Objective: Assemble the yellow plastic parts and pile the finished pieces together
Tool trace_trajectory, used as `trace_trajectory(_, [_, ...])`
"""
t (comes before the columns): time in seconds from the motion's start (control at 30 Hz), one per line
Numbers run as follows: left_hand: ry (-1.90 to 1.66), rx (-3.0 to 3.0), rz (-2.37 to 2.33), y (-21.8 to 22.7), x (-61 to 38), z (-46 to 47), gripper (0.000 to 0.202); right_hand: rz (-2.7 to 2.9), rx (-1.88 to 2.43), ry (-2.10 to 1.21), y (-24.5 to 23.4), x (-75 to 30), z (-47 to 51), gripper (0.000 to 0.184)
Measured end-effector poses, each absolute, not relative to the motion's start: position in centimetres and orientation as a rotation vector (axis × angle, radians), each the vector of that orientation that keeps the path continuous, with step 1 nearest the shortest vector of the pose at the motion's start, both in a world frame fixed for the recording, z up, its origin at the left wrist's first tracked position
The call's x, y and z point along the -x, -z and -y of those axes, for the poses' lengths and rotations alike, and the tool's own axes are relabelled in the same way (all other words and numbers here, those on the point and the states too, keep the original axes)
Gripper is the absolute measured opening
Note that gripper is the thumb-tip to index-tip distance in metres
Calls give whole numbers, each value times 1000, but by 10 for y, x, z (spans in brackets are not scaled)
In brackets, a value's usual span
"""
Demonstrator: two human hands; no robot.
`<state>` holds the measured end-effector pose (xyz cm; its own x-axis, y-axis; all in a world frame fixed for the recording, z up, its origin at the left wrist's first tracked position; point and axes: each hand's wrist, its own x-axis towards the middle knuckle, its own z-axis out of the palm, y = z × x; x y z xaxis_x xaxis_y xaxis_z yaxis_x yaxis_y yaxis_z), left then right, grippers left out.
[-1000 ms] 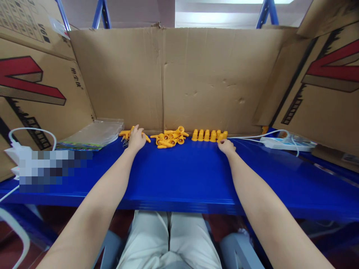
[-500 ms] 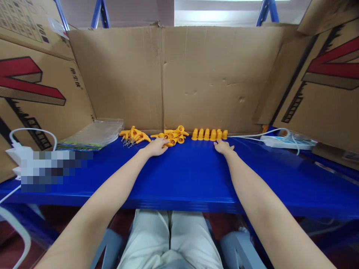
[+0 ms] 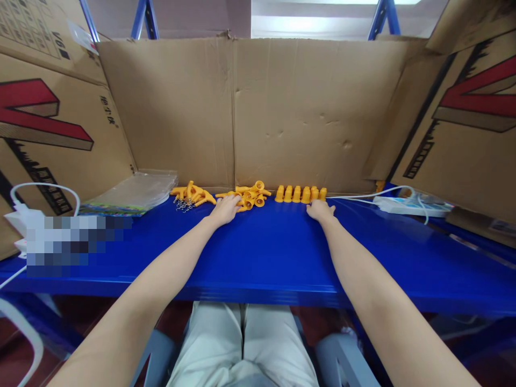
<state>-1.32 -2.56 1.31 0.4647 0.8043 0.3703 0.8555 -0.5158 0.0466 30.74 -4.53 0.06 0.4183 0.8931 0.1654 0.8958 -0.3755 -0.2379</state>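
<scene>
While your left hand [image 3: 226, 208] rests on the loose heap of small orange plastic pieces [image 3: 253, 195] at the back of the blue tabletop [image 3: 262, 252], its grip hidden, your right hand [image 3: 321, 209] lies slack and empty by the upright row of orange plastic caps [image 3: 300, 194]; the heap looks unsorted.

We look from one head-worn camera, forward and down, close over the blue worktop [image 3: 282, 258], with left hand [image 3: 226, 208] and right hand [image 3: 320, 210] mid-frame and the cardboard wall [image 3: 282, 107] facing us.

Warehouse packing bench [image 3: 282, 252] among cardboard cartons [image 3: 52, 118]
</scene>
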Motion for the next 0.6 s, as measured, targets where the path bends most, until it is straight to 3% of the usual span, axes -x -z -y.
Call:
trace_trajectory(0.3, [1018, 2238, 1366, -37, 23, 35, 20, 1698, 2035, 450, -31, -260, 53, 35])
trace_trajectory(0.6, [1220, 2347, 879, -42, 3, 52, 18, 2052, 1124, 650, -35, -210, 71, 44])
